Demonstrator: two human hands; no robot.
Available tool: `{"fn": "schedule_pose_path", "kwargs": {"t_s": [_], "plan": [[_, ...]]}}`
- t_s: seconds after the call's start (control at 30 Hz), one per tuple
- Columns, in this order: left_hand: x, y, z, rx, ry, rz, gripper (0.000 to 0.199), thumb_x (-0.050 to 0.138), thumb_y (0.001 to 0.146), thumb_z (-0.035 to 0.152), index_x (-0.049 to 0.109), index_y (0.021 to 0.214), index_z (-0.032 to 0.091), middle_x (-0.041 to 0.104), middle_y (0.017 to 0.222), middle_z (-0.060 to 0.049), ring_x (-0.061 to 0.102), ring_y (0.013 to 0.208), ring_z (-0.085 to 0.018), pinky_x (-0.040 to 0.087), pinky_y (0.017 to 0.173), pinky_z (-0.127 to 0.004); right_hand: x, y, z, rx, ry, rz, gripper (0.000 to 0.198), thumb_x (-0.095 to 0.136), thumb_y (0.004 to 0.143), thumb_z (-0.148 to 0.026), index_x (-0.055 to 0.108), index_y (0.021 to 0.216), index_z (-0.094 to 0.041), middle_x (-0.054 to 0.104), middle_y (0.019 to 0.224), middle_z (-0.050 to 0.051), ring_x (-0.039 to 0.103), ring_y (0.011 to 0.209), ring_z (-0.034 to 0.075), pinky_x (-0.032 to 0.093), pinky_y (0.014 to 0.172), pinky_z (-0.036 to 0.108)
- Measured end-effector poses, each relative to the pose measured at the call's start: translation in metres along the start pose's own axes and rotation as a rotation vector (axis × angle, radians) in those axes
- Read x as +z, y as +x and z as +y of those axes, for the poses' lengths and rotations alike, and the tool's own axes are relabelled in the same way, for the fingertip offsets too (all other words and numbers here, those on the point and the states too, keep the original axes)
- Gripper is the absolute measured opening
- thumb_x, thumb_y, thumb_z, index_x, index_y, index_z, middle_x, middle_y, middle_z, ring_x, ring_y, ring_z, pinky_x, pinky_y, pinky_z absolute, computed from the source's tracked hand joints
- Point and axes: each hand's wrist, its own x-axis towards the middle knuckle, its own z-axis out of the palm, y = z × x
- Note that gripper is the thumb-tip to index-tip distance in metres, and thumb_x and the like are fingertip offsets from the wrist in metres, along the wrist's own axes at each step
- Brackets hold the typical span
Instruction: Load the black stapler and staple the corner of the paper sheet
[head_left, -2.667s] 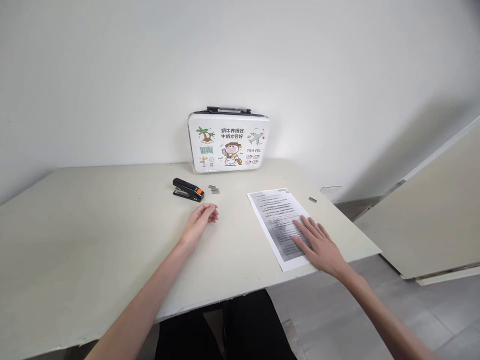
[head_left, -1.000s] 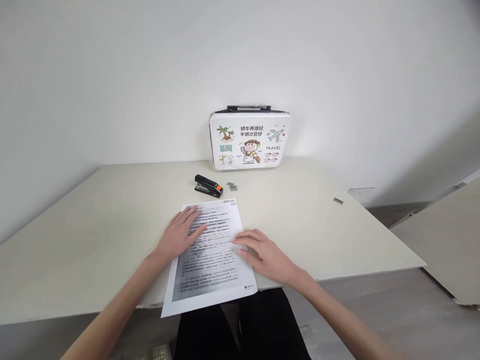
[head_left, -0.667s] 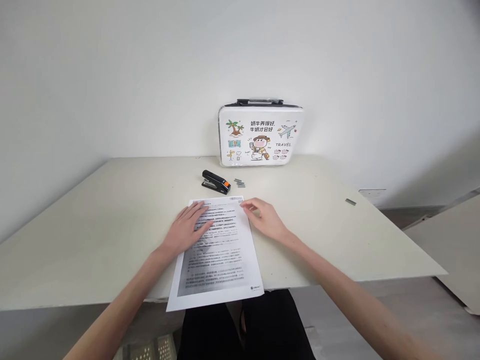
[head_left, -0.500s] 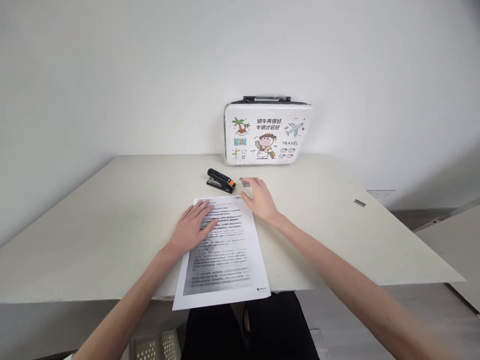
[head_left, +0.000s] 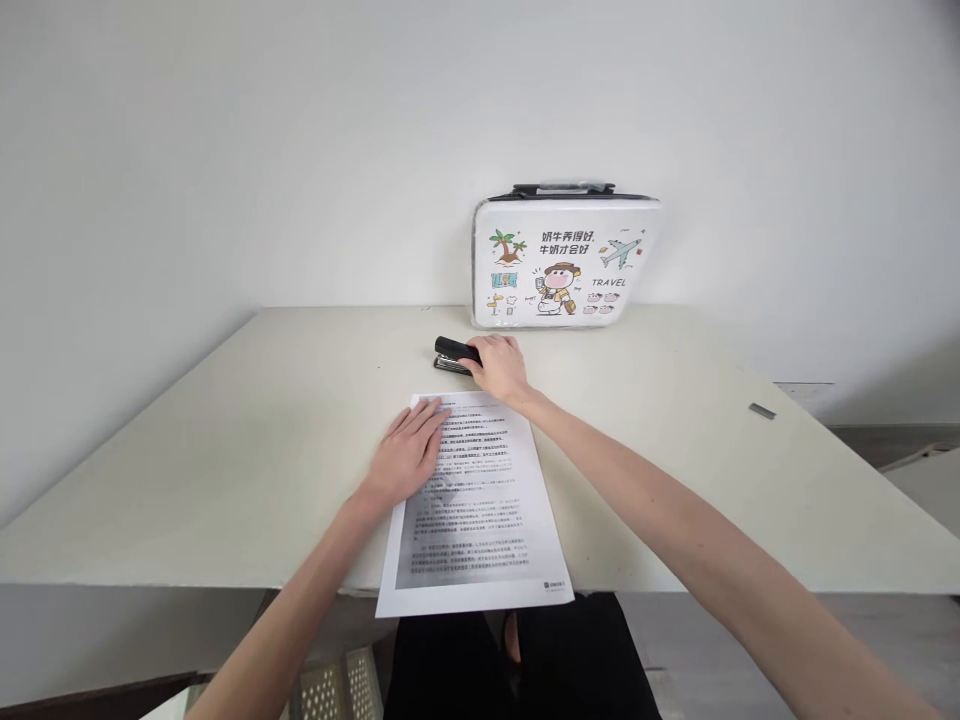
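My right hand (head_left: pixel 499 368) has its fingers closed round the front end of a black stapler (head_left: pixel 452 354), which lies on the table beyond the paper. The stapler's orange-marked end is hidden under that hand. Flat on the upper left part of a printed sheet of paper (head_left: pixel 480 520) rests my left hand (head_left: pixel 409 448), fingers stretched out. The sheet's lower edge sticks out past the table's front edge. Whether there is more than one sheet, I cannot tell.
A white cartoon-printed case (head_left: pixel 562 265) with a black handle stands at the back against the wall. On the right side of the pale table (head_left: pixel 225 450) lies a small grey strip of staples (head_left: pixel 763 411). Below the front edge a perforated pale object (head_left: pixel 337 690) shows.
My right hand has moved from beside the grey staple strips onto the stapler and gripped it. The left hand stays on the paper. The whole view has shifted slightly.
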Motion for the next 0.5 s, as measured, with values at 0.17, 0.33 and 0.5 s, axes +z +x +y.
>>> {"fn": "schedule_pose_path", "kwargs": {"t_s": [0.17, 0.33, 0.5], "plan": [[-0.003, 0.000, 0.003, 0.012, 0.065, -0.015, 0.056, 0.028, 0.110, 0.048, 0.053, 0.152, 0.021, 0.044, 0.164, -0.005, 0.035, 0.155, -0.023, 0.027, 0.129, -0.046, -0.045, -0.038, 0.018, -0.053, 0.135, 0.092, 0.027, 0.063, 0.100, -0.037, 0.070, 0.120, -0.020, 0.076, 0.119, 0.011, 0.069, 0.108, 0.031, 0.046, 0.102, 0.045], [-0.005, 0.001, 0.004, 0.008, 0.087, -0.038, 0.062, 0.033, 0.107, 0.059, 0.050, 0.155, 0.023, 0.041, 0.166, -0.004, 0.032, 0.157, -0.024, 0.024, 0.130, -0.047, -0.108, -0.113, 0.053, -0.009, 0.214, 0.043, 0.031, 0.062, 0.099, -0.046, 0.070, 0.119, -0.024, 0.077, 0.115, 0.008, 0.071, 0.096, 0.028, 0.054, 0.085, 0.040], [-0.006, 0.007, -0.002, 0.009, 0.070, -0.083, 0.064, 0.035, 0.105, 0.062, 0.046, 0.158, 0.028, 0.037, 0.168, -0.001, 0.030, 0.157, -0.026, 0.021, 0.131, -0.047, -0.155, -0.198, 0.083, 0.155, 0.208, -0.024, 0.037, 0.058, 0.100, -0.056, 0.068, 0.120, -0.027, 0.076, 0.111, 0.007, 0.067, 0.084, 0.025, 0.054, 0.067, 0.035]]}}
